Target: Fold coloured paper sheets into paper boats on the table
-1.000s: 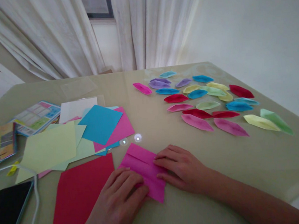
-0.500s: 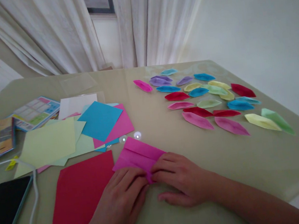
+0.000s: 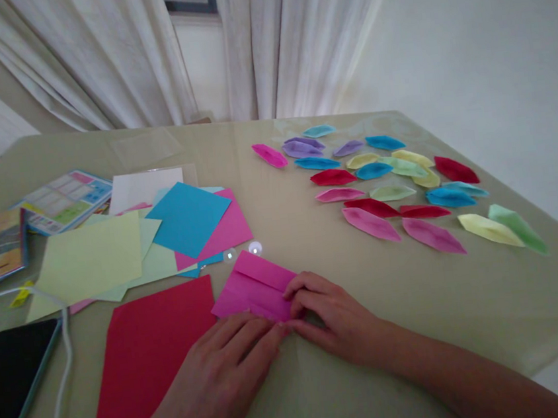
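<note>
A bright pink sheet of paper (image 3: pixel 256 284), partly folded with creases across it, lies on the table between my hands. My left hand (image 3: pixel 239 356) presses its fingers along the near edge of the sheet, partly covering it. At the right corner my right hand (image 3: pixel 330 313) has its thumb and fingers closed on the paper, with the fingers curled. The fingertips of both hands nearly meet at the near edge. A red sheet of paper (image 3: pixel 155 355) lies under and beside my left hand.
Several folded paper boats (image 3: pixel 373 224) in many colours spread across the right of the table (image 3: pixel 280 222). Loose sheets (image 3: pixel 95 258), booklets (image 3: pixel 66 199), a phone (image 3: pixel 15 383) and a white cable (image 3: pixel 63 371) lie to the left.
My right thumb has come up from the table to the paper's near edge, and the right fingers have shifted to its corner. My left fingers have flattened along the near edge.
</note>
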Action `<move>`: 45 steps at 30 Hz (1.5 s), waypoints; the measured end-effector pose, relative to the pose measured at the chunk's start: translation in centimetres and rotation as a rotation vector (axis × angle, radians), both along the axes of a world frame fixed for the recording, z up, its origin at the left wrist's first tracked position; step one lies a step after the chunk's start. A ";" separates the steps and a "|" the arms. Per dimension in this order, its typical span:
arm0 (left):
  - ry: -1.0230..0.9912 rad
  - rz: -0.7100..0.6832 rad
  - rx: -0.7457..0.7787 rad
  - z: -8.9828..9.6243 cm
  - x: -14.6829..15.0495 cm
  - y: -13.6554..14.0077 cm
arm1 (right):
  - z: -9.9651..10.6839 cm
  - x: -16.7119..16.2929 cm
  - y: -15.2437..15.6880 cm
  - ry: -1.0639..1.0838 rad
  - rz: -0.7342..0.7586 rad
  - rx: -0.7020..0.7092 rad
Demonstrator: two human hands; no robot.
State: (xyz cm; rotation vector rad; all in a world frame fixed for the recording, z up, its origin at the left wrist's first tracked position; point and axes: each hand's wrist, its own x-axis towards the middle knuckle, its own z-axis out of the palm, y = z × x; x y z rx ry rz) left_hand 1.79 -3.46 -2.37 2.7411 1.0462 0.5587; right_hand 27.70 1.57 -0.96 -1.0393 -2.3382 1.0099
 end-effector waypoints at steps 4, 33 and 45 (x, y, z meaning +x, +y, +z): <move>0.087 -0.039 -0.033 0.3 0.2 0.0 | -0.1 0.2 0.1 0.017 -0.005 -0.007; -0.272 0.021 -0.235 0.3 0.9 -0.2 | 1.7 0.7 0.5 -0.031 0.097 -0.091; -0.120 0.038 -0.107 0.6 0.9 -0.1 | 0.9 0.4 0.3 0.045 0.007 -0.061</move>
